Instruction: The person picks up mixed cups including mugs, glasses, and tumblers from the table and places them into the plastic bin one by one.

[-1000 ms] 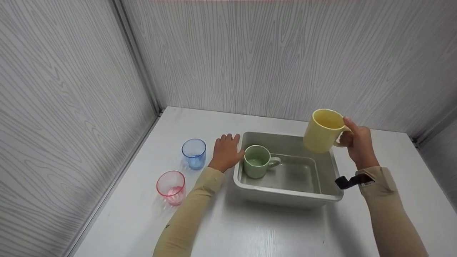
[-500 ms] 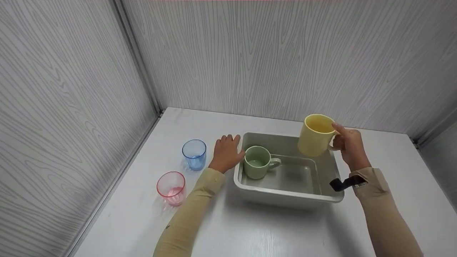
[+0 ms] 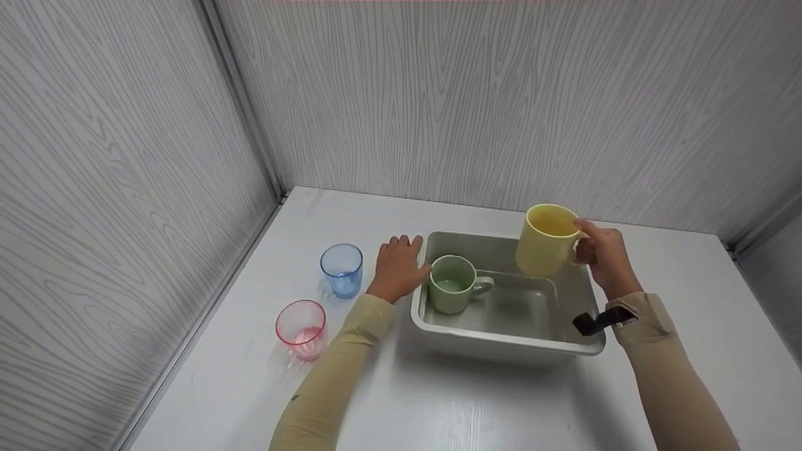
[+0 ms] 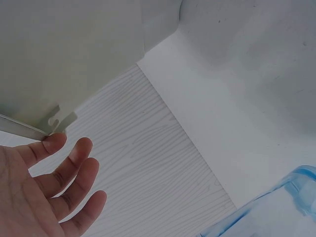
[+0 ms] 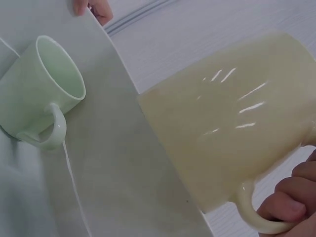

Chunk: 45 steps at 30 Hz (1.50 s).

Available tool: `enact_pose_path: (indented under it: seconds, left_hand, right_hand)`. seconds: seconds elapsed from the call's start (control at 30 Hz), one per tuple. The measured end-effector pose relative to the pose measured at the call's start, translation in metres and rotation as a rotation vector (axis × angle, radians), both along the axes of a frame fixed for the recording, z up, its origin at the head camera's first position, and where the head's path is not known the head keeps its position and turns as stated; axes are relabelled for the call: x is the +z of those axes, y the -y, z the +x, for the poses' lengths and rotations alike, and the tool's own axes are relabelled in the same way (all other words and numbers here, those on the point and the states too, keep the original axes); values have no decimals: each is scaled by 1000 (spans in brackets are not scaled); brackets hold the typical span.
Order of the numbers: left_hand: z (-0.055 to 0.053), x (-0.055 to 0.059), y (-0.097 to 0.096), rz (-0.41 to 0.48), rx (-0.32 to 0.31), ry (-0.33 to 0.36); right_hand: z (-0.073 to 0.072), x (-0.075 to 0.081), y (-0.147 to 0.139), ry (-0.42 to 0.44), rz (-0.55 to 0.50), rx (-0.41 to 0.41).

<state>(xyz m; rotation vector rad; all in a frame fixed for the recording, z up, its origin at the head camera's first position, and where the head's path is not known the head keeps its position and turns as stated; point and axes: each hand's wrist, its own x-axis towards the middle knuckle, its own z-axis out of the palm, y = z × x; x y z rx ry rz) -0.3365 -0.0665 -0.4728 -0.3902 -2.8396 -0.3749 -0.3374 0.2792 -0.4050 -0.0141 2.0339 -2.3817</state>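
Yellow cylindrical ceramic mug (image 3: 542, 250): held in the air, mouth upward, over the far right corner of a grey rectangular bin (image 3: 507, 339). Right hand (image 3: 604, 255) grips it by the handle, thumb side up near the mug's rim. Whether mug and bin touch, cannot tell.

Pale green ceramic mug (image 3: 450, 295): upright inside the bin, near its left wall, handle pointing toward the bin's right side. Left hand (image 3: 398, 269): at the bin's left edge, thumb on the rim, other fingers loosely extended outside, nothing grasped.

Left of the bin, on the white counter (image 3: 476, 413): clear blue tumbler (image 3: 344, 285), upright, near the left hand; clear pink tumbler with red rim (image 3: 305, 341), upright, closer to the counter's left edge and nearer the front.
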Motion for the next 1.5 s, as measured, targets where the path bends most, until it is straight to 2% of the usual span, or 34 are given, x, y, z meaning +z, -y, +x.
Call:
enact_pose_path:
  seconds: [0.17, 0.4, 0.57, 0.83, 1.0, 1.17, 1.37, 1.5]
  left_hand:
    - [0, 0, -1, -11, 2, -24]
    - [0, 2, -1, -17, 2, 1]
    - [0, 1, 0, -10, -1, -20]
    - [-1, 2, 0, -14, 3, -11]
    - [0, 1, 0, -12, 0, -23]
    - [0, 1, 0, -21, 0, -15]
    - [0, 2, 0, -25, 1, -9]
    - [1, 3, -1, -24, 1, -1]
  right_hand:
    - [-1, -2, 1, 33, 28, 15]
    - [-1, -5, 0, 123, 59, 47]
    - [-1, -6, 0, 163, 75, 72]
    - [-4, -8, 0, 179, 212, 125]
    - [0, -5, 3, 163, 300, 164]
    - [2, -4, 5, 150, 326, 204]
    - [0, -2, 9, 176, 427, 277]
    - [-2, -3, 11, 196, 418, 325]
